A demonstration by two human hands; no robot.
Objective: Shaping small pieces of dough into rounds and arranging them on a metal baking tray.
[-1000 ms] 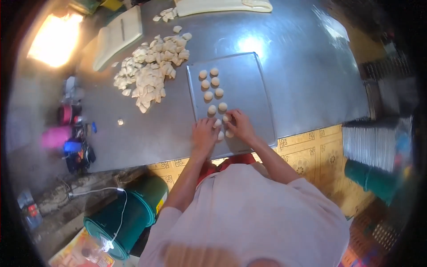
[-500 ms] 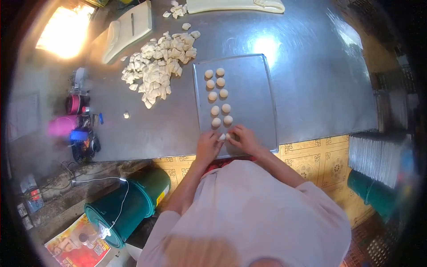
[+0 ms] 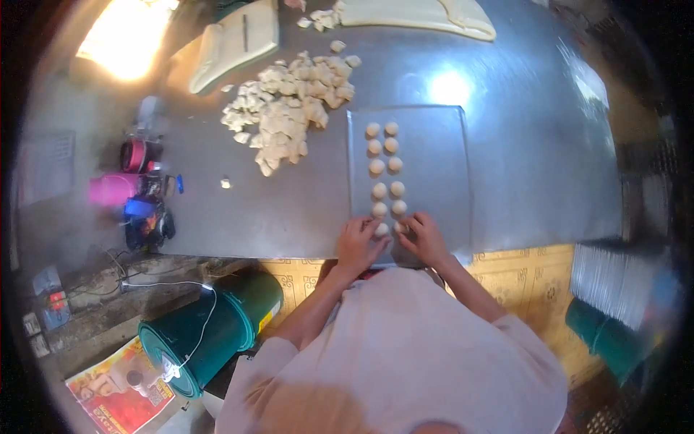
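A metal tray [image 3: 441, 159] carries two columns of round dough balls [image 3: 397, 187]. At its near end my left hand [image 3: 359, 243] has its curled fingers on a dough ball [image 3: 382, 228]. Opposite it my right hand [image 3: 423, 236] pinches round another ball, mostly hidden by the fingertips. Above and left of the tray lies a heap of irregular dough pieces [image 3: 285, 108], with a single small piece [image 3: 225, 183] apart from it.
Dough slabs [image 3: 412, 12] and a sheet with a bar on it [image 3: 224, 58] lie along the steel table's [image 3: 542, 145] far side. Pink and dark items [image 3: 116, 189] sit at the left end. Green bins [image 3: 188, 347] and stacked metal sheets [image 3: 607, 271] flank me below.
The view has shifted, so the table appears further right. Two balls nearer me that were under my fingers a second ago now lie uncovered; my hands have moved to the pair below them.
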